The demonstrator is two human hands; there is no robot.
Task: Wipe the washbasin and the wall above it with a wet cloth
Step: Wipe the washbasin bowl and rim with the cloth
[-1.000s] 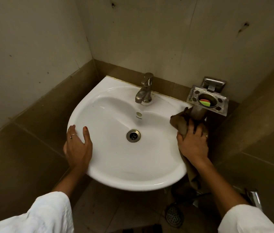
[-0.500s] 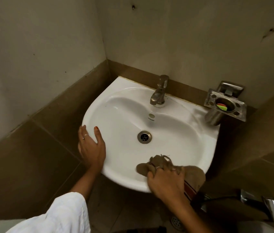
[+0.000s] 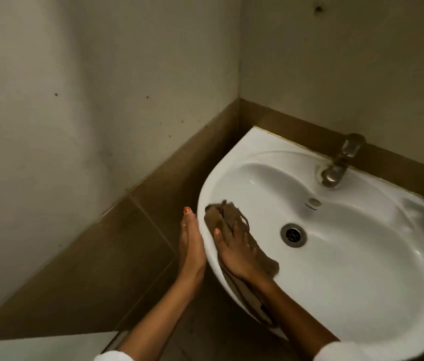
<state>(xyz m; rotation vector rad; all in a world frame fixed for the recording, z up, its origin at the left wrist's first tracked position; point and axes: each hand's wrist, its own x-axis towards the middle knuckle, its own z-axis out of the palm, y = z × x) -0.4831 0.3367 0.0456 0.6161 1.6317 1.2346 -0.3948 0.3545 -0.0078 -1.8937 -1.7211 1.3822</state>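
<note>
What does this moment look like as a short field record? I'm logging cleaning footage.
place: corner washbasin, white
cloth: brown, on the basin's left rim, an end hanging over the edge
right hand: pressing flat on the cloth
left hand: against the rim's outer side
tap: metal, at the back
drain: uncovered
wall: a few dark specks

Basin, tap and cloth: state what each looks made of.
Washbasin: glazed white ceramic, probably; glossy with highlights. Tap: dull silvery metal, likely brushed or worn. Cloth under the right hand: brown woven fabric, frayed at the edge.
</note>
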